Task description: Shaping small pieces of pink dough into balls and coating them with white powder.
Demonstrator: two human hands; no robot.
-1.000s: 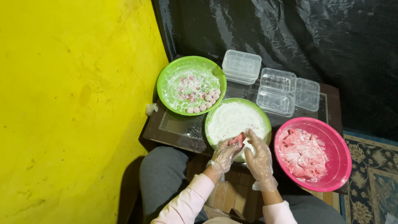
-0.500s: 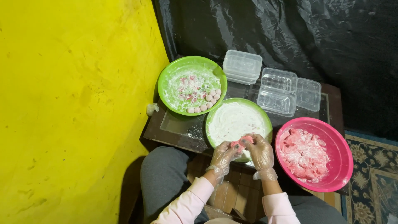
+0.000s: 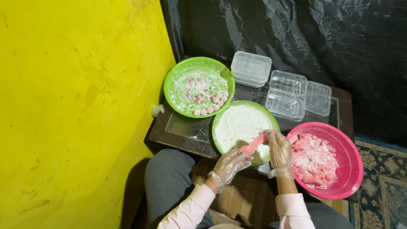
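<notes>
Both my hands wear clear plastic gloves. My left hand (image 3: 231,164) and my right hand (image 3: 279,148) hold the two ends of a pink strip of dough (image 3: 253,146), stretched between them over the near edge of a green bowl of white flour (image 3: 237,123). To the right sits a pink bowl (image 3: 348,161) full of floured pink dough pieces. Farther back on the left, a second green bowl (image 3: 178,78) holds several small round floured balls and flour dust.
Clear plastic lidded containers (image 3: 251,68) and open ones (image 3: 296,95) lie at the back of the small dark glass-topped table (image 3: 186,129). A yellow wall (image 3: 76,106) is on the left, black plastic sheeting (image 3: 296,34) behind, and a patterned rug (image 3: 379,199) at the right.
The dough, first a small lump pressed between my hands, has been pulled out into a long strip. My hands have moved apart, left one lower, right one up.
</notes>
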